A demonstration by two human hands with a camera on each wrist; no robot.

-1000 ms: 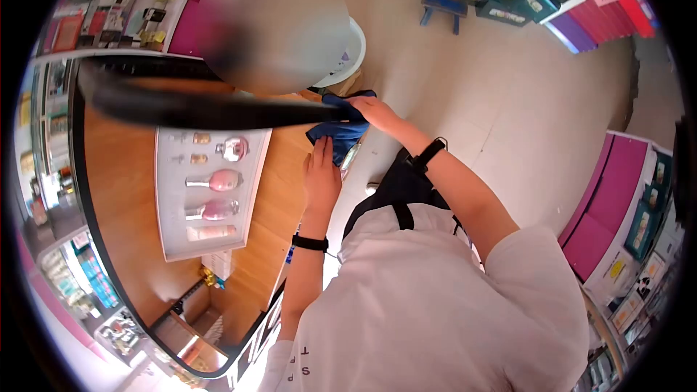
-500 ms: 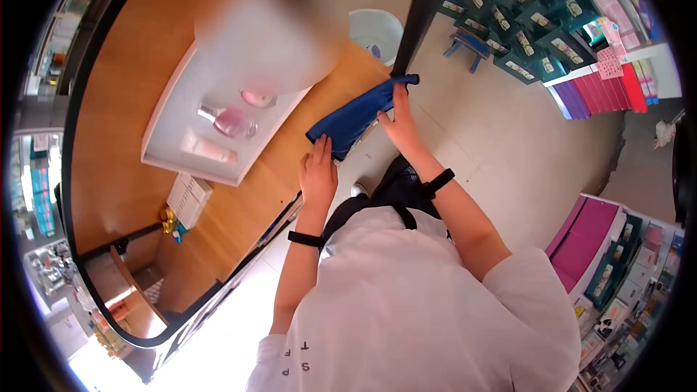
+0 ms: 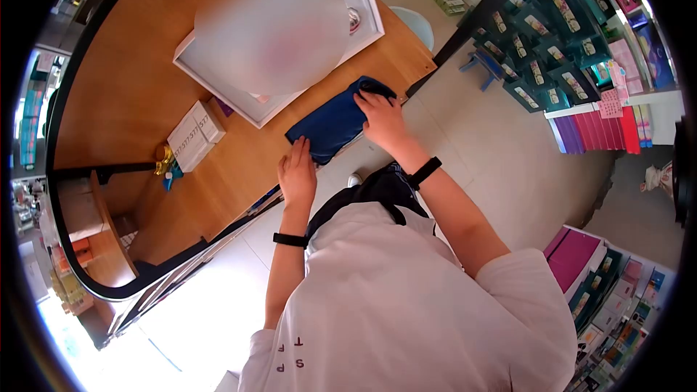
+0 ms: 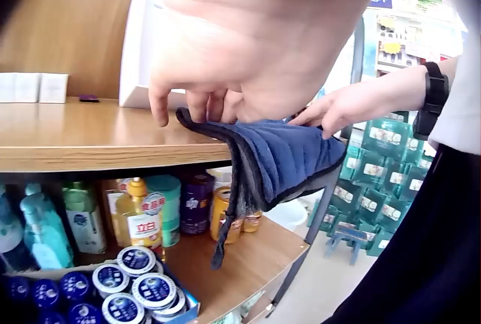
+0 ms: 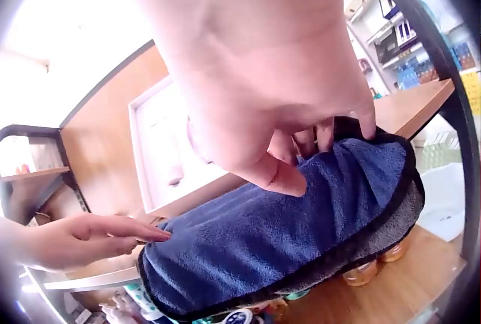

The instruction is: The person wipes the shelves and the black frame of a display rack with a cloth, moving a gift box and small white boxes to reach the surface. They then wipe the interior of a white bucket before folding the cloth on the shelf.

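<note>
A blue towel (image 3: 330,127) with black edging lies along the front edge of the wooden shelf (image 3: 236,181), and part of it drapes over that edge in the left wrist view. My left hand (image 3: 296,174) rests its fingertips on the towel's left end. Over the right part is my right hand (image 3: 385,123), its bent fingers and thumb spread apart and pressing on the fabric. A grey underside (image 5: 379,241) shows below the blue face in the right wrist view.
Behind the towel stands a white tray (image 3: 258,120), partly hidden by a blur. A white carton (image 3: 196,138) sits left of it. Below are several round tins (image 4: 154,290) and a yellow bottle (image 4: 140,215). A blue stool (image 3: 483,69) stands on the floor.
The head view has shifted. My right hand has gone from the towel's raised corner to on top of it, and the towel lies further onto the shelf. The left hand stays at its left end.
</note>
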